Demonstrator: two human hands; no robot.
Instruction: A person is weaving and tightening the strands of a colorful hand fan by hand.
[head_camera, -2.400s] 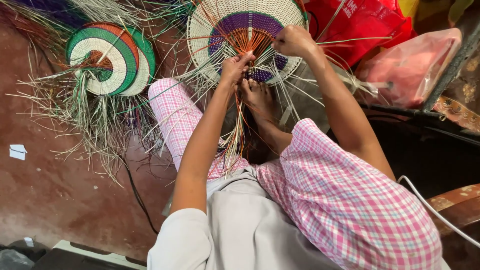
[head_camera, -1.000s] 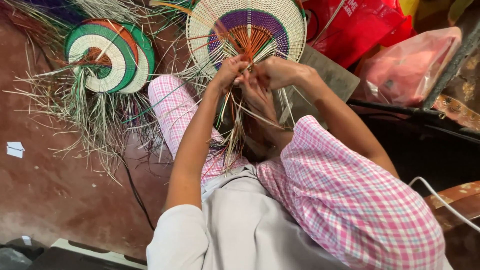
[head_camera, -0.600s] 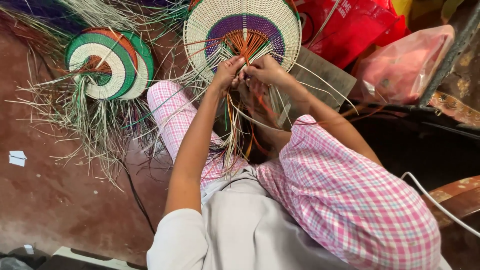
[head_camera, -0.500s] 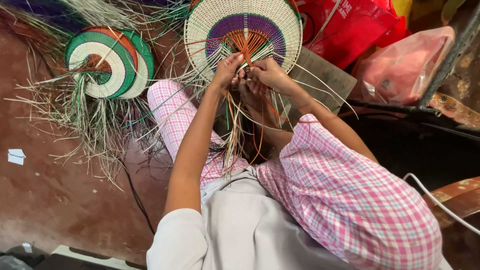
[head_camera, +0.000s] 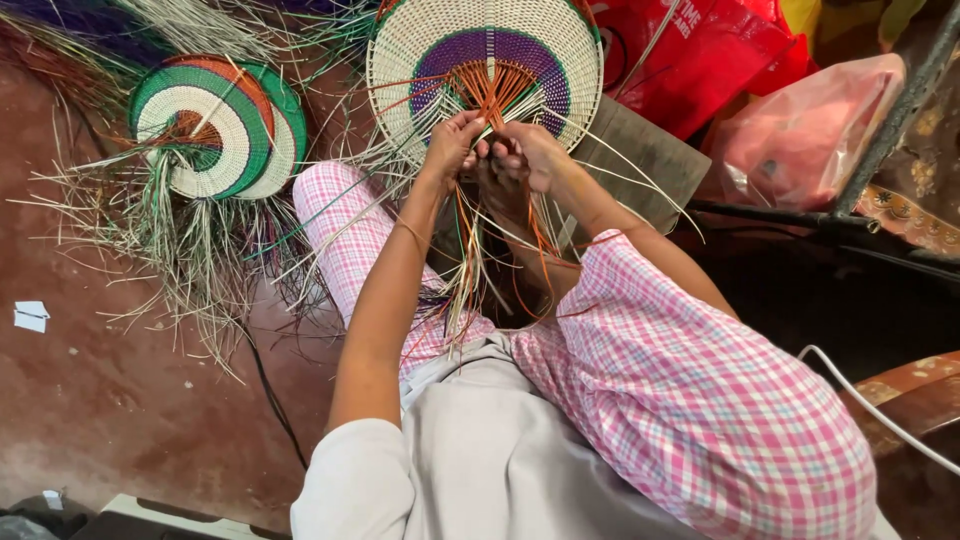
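From the head camera, the left hand (head_camera: 452, 143) and right hand (head_camera: 524, 152) meet at the lower edge of a round woven mat (head_camera: 484, 60) of cream, purple and orange. Both sets of fingers are pinched together on loose strands (head_camera: 470, 250) that trail down toward the lap. A second green-and-white mat (head_camera: 215, 120) lies on the floor (head_camera: 110, 380) to the left.

The woven fan (head_camera: 485, 60) is matt straw-like fibre, beside glossy red plastic bags (head_camera: 720, 50) on a rough, dull floor (head_camera: 110, 390).
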